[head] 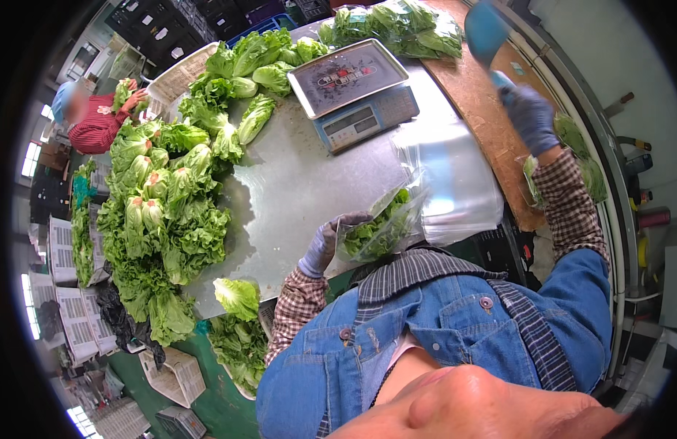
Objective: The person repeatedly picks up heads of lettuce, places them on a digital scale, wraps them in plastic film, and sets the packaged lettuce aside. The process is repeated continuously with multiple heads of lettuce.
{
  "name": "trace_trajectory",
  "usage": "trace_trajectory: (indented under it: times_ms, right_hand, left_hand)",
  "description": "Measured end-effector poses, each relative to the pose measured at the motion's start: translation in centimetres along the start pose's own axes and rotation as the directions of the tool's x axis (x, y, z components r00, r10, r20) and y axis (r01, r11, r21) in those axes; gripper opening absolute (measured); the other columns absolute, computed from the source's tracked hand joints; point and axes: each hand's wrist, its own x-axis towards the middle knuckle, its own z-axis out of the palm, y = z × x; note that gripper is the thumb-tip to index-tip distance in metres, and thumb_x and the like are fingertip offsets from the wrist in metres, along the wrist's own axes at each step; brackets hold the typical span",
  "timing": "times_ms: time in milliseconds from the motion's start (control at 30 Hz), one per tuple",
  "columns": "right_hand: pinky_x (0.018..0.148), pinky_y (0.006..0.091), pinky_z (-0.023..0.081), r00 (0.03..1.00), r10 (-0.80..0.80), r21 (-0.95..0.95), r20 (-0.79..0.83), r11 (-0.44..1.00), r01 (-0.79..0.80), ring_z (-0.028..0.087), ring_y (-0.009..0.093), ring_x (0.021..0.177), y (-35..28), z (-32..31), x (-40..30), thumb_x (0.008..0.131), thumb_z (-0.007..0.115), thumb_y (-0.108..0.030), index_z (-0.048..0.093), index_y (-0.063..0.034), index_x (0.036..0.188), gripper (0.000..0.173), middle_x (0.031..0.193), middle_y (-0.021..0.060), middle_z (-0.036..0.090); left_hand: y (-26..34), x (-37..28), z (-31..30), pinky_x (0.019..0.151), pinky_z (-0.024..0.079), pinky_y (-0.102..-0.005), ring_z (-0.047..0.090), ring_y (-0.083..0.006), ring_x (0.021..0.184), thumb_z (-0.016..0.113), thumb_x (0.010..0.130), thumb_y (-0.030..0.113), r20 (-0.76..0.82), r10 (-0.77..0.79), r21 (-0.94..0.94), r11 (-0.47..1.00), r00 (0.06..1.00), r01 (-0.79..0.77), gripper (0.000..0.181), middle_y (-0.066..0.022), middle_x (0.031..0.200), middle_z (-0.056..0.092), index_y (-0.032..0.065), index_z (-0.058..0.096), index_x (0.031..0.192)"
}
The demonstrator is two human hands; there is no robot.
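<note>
My left hand [328, 241], in a grey-purple knit glove, holds the side of a clear plastic bag [385, 228] with green leaf lettuce inside, at the near edge of the metal table [289, 197]. Up at the right, my gloved right hand [530, 118] grips a blue tool [485, 35] with a broad rounded end. Motion blurs this tool, so its exact kind is unclear. A stack of flat clear plastic bags [462, 189] lies just right of the filled bag. Beyond it stands a blue digital scale [360, 118] with a metal tray on top.
Heaped lettuce heads [163, 219] cover the table's left side. Several bagged lettuces [393, 27] lie at the far end; more bagged lettuce [582, 164] is beside my right arm. A co-worker [94, 123] handles lettuce by a white crate [182, 74]. Another crate [174, 378] lies on the floor.
</note>
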Motion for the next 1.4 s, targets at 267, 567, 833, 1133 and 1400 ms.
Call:
trace_trajectory:
  times_ms: [267,567,833,1133,1400]
  right_hand:
    - [0.066,0.0272,0.054,0.456,-0.820,0.899,0.344,0.429,0.093,0.064,0.012,0.069,-7.5,3.5,-8.3,0.085,0.075,-0.020,0.062,-0.0117,0.129,0.046,0.086,0.0037,0.072]
    - [0.050,0.0224,0.047,0.687,-0.727,0.949,0.003,-0.214,-0.231,0.056,0.008,0.056,-12.5,4.8,-3.8,0.093,0.069,-0.021,0.070,-0.0021,0.097,0.019,0.068,0.0005,0.061]
    - [0.060,0.0293,0.053,0.721,-0.633,0.955,-0.283,-0.114,0.274,0.065,0.017,0.064,-17.6,4.1,-4.5,0.090,0.069,-0.015,0.070,-0.0033,0.096,0.013,0.075,0.0084,0.066]
    - [0.072,0.0288,0.056,0.480,-0.825,0.936,0.298,0.351,0.021,0.069,0.013,0.076,-17.6,18.3,-9.0,0.090,0.069,-0.018,0.072,-0.0087,0.109,0.022,0.095,0.0081,0.074]
    - [0.082,0.0319,0.054,0.565,-0.641,0.731,0.519,0.676,0.096,0.068,0.026,0.095,-17.7,25.4,-8.9,0.079,0.079,-0.044,0.060,0.0015,0.124,0.068,0.105,0.0163,0.070]
  left_hand:
    - [-1.2,0.1,0.7,0.094,0.050,-0.0396,0.066,-0.0261,0.100,0.071,0.089,0.028,-0.298,0.127,0.041,0.992,0.946,-0.120,0.030,-0.0137,0.099,0.070,0.0000,0.067,0.100]
    - [5.7,1.3,-3.8,0.079,0.055,-0.0319,0.066,-0.0160,0.084,0.069,0.091,0.024,-0.582,0.426,0.108,0.885,0.692,-0.454,0.027,-0.0094,0.093,0.070,-0.0003,0.066,0.103]
    - [10.0,-4.1,-5.5,0.094,0.051,-0.0353,0.066,-0.0200,0.098,0.073,0.086,0.012,-0.497,0.576,0.619,0.759,0.649,-0.199,0.013,-0.0080,0.095,0.072,0.0043,0.071,0.096]
    - [-4.2,-8.7,-4.4,0.084,0.050,-0.0394,0.066,-0.0250,0.092,0.074,0.076,0.017,-0.445,0.504,0.876,0.075,0.740,0.476,0.008,-0.0028,0.094,0.072,0.0143,0.073,0.084]
    - [-11.8,-6.4,5.1,0.077,0.052,-0.0365,0.067,-0.0253,0.084,0.072,0.081,0.012,-0.496,0.301,0.803,0.516,0.814,0.298,0.016,-0.0066,0.092,0.071,0.0132,0.072,0.097]
